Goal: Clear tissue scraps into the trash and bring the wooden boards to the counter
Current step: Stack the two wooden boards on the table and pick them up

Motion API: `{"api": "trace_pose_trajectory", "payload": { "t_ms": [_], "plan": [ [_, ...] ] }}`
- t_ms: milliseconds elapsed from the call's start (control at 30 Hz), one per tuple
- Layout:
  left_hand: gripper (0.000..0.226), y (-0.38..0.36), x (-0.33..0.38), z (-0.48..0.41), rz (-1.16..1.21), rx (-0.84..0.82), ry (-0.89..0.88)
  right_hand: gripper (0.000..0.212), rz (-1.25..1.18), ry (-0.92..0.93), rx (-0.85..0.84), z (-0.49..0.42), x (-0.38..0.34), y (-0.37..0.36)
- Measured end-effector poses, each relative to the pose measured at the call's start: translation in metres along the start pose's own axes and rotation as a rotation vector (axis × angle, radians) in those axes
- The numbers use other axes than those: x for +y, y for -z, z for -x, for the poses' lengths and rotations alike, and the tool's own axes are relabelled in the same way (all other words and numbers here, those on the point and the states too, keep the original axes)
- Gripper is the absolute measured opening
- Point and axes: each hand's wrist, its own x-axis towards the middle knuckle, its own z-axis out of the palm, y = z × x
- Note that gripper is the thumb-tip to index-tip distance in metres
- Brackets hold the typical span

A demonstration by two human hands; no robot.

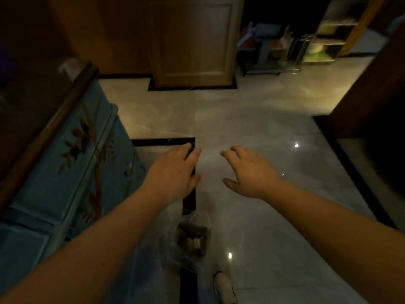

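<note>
While reaching fwd over floor (252, 119), left hand (173, 172) & right hand (249, 172) both spread open, holding nothing; clear bag (186, 244) below.

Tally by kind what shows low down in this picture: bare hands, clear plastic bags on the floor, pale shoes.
Bare hands: 2, left hand and right hand, both open and empty
Clear plastic bag with brown contents: 1
Pale shoe: 1
Total: 4
</note>
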Motion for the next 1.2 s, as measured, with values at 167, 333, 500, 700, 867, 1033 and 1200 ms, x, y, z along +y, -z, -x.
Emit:
{"api": "trace_pose_trajectory", "payload": {
  "t_ms": [167,333,500,700,867,1033,1200],
  "plan": [
    [0.063,0.077,0.058,-0.023,-0.020,0.130,-0.190,0.071,0.121,-0.127,0.167,0.067,0.026,0.088],
    [0.064,0.125,0.150,-0.049,-0.050,0.207,-0.390,0.073,0.225,-0.312,0.241,0.151,0.062,0.154],
    [0.062,0.163,0.276,-0.072,-0.097,0.275,-0.595,0.074,0.306,-0.478,0.322,0.256,0.125,0.201],
    [0.063,0.175,0.461,-0.093,-0.095,0.367,-0.744,0.076,0.361,-0.706,0.373,0.414,0.222,0.237],
    [0.063,0.165,0.622,-0.105,-0.027,0.384,-0.908,0.076,0.412,-0.907,0.334,0.560,0.300,0.247],
    [0.064,0.158,0.753,-0.115,0.044,0.364,-1.098,0.075,0.398,-1.085,0.320,0.674,0.349,0.261],
    [0.062,0.145,0.863,-0.125,0.071,0.358,-1.224,0.075,0.426,-1.239,0.348,0.754,0.395,0.263]
  ]
}}
